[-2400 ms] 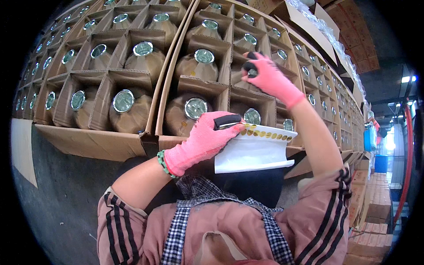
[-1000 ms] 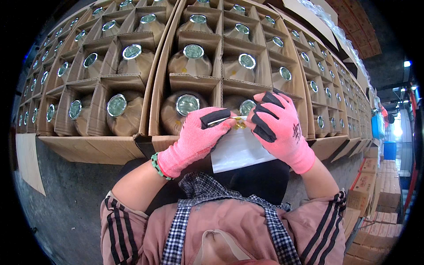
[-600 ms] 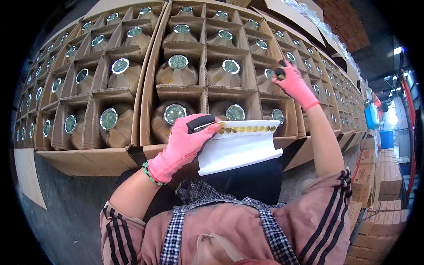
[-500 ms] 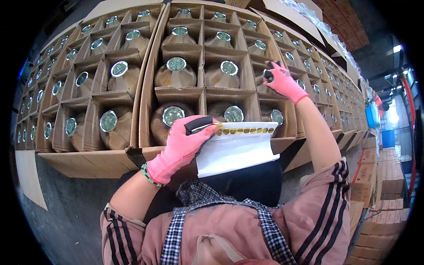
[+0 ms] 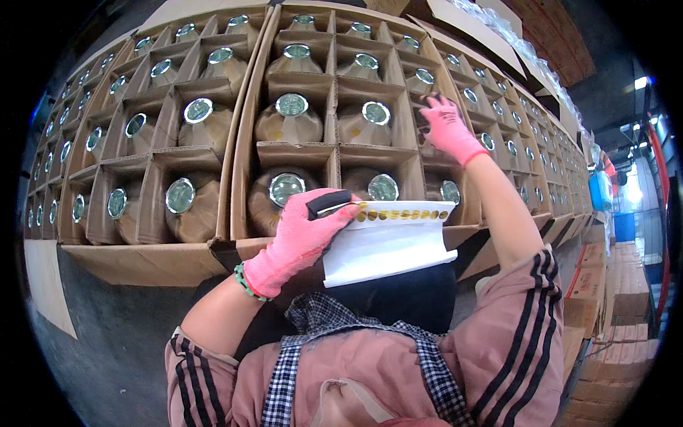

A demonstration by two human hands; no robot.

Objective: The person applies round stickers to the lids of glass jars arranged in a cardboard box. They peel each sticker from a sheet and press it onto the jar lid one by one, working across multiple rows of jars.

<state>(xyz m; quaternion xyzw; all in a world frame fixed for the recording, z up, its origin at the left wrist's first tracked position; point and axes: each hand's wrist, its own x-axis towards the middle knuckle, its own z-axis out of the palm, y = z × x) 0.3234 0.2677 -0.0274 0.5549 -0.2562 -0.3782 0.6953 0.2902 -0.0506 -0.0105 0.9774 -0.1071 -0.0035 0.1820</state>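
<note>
My left hand [image 5: 302, 228], in a pink glove with black fingertips, is closed on the upper left corner of a white sticker sheet [image 5: 384, 252]. A row of round gold stickers runs along the sheet's top edge. My right hand [image 5: 442, 124], gloved alike, reaches into a right-column compartment of the middle carton [image 5: 242, 135], its fingers bent but apart over a jar mostly hidden beneath it. Its fingertips are hard to make out against the dark. Clear glass jars with silvery rims stand around, such as one jar [image 5: 290, 124] left of that compartment.
More divided cartons of jars stand on both sides, including a left carton [image 5: 153, 153] and a right carton [image 5: 505, 135]. Open cardboard flaps [image 5: 142, 263] hang at the front. Stacked boxes [image 5: 619, 356] stand at the far right. Grey floor [image 5: 121, 341] shows at lower left.
My right hand has shifted slightly left and down, its fingers reaching deeper into the compartment. The left hand and sheet have moved slightly right in the picture, with the cartons shifting likewise.
</note>
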